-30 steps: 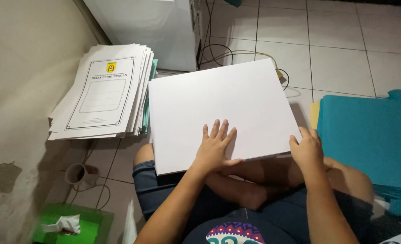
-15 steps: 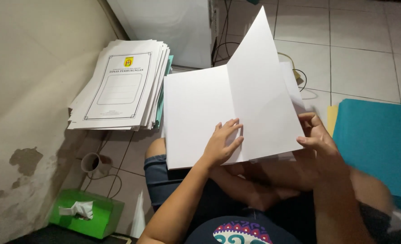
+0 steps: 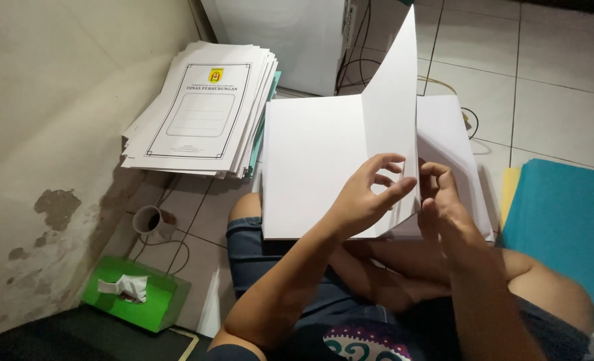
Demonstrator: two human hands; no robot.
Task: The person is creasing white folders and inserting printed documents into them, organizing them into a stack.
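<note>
A large white sheet of matt, smooth paper [image 3: 317, 167] is seen folded. A stack of white printed paper covers [image 3: 200, 110] is laid on the glossy pale tiled floor [image 3: 557, 73]. A green cardboard tissue box [image 3: 136, 294] looks smooth; the beige wall [image 3: 56, 134] is rough and flaking.

The raised white sheet [image 3: 394, 113] hides most of the page [image 3: 447, 144] behind it (at three o'clock), and the teal stack [image 3: 567, 227] runs off the frame's edge.
</note>
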